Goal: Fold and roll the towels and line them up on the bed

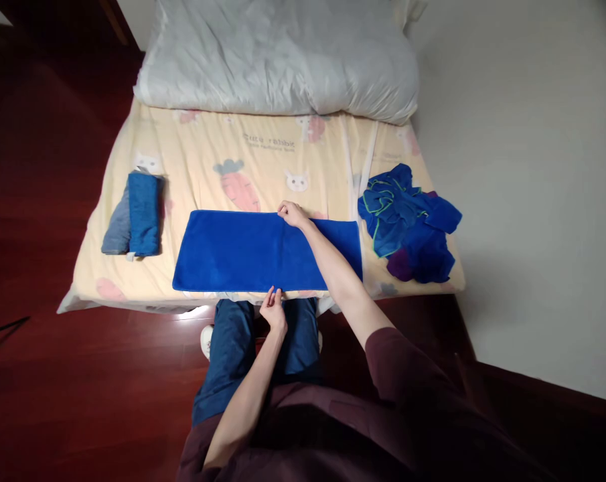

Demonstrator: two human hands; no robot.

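Observation:
A blue towel (232, 251) lies flat as a long rectangle along the front edge of the bed. My left hand (273, 309) pinches its near edge around the middle. Directly across, at the far edge, my right hand (291, 213) has its fingers closed on the cloth, and that forearm passes over the towel's right half. To the right sits a crumpled heap of cloths (408, 224), blue with some green edging and purple parts. Over on the left, a folded blue towel (144, 213) rests against a folded grey-blue one (116, 224).
The bed carries a pale yellow sheet (192, 161) printed with carrots and cats. A large light grey quilt (277, 60) is bunched at the back. A pale wall (528, 201) runs along the right side; dark red wooden floor (46, 221) lies to the left.

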